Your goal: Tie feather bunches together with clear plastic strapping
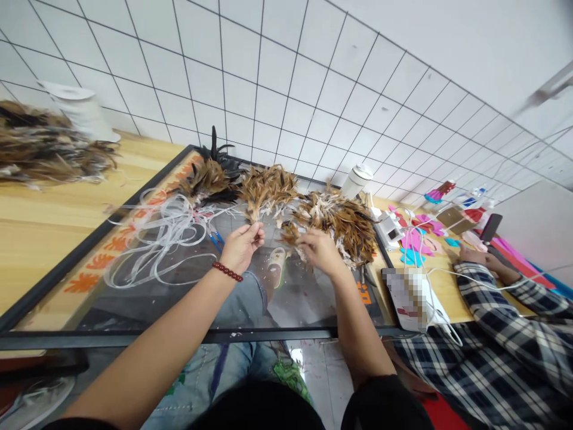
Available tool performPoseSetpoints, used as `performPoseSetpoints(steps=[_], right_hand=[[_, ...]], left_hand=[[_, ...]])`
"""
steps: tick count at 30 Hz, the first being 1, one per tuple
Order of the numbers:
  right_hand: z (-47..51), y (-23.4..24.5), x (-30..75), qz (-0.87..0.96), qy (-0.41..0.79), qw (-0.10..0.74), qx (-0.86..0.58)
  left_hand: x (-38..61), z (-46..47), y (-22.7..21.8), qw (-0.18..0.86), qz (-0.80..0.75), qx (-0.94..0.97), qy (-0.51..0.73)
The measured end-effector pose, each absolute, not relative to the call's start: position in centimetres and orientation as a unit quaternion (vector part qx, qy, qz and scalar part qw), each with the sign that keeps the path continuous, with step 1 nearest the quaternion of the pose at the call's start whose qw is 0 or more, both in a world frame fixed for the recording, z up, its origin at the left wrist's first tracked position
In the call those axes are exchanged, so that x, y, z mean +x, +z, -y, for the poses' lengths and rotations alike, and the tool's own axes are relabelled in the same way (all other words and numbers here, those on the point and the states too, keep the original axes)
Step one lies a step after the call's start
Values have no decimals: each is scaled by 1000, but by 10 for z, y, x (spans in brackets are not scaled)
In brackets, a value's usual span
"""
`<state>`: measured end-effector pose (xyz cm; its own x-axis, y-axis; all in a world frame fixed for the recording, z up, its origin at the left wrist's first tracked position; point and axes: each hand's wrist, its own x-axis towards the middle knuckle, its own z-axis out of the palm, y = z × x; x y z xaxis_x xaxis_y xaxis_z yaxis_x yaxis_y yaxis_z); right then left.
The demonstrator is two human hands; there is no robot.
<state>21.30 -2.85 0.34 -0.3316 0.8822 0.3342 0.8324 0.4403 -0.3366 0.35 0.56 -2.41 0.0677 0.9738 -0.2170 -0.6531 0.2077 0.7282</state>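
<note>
My left hand (244, 245), with a dark red bead bracelet (227, 272) at the wrist, is closed in a pinch. Its fingertips meet the narrow lower end of a fanned bunch of brown feathers (267, 188). Between the thumb and fingers of my right hand (320, 249) is a small tuft of brown feathers (290, 232), pointing left. Just beyond that hand lies a larger heap of brown feathers (351, 221) with pale fluffy bases. Further left sits a darker feather bunch (206, 179) with long black plumes. Loops of clear, flat ribbon (165, 239) spread left of my left hand.
The glass tabletop has a black frame (286, 334). More feathers (49, 146) and a white spool (83, 110) are far left. A white bottle (357, 179) stands by the tiled wall. At right are a power strip (388, 230), cables, a phone (405, 298) and another person's plaid sleeve (486, 298).
</note>
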Motion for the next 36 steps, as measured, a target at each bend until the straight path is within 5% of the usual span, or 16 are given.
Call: performPoseSetpoints(steps=[6, 13, 20, 26, 31, 36], right_hand=[[29, -6, 196, 857, -15, 52, -512], [24, 14, 177, 851, -37, 128, -507], [14, 30, 157, 886, -171, 89, -422], [10, 29, 157, 897, -165, 87, -401], [14, 15, 162, 859, -52, 208, -466], [16, -8, 157, 614, 324, 433, -575]], left_hand=[[12, 2, -20, 697, -376, 302, 531], [0, -8, 3, 748, -437, 324, 380], [-11, -20, 0, 805, -414, 284, 316], [-13, -21, -3, 824, -399, 260, 307], [-14, -16, -8, 810, -386, 267, 352], [-14, -10, -11, 784, -380, 291, 395]])
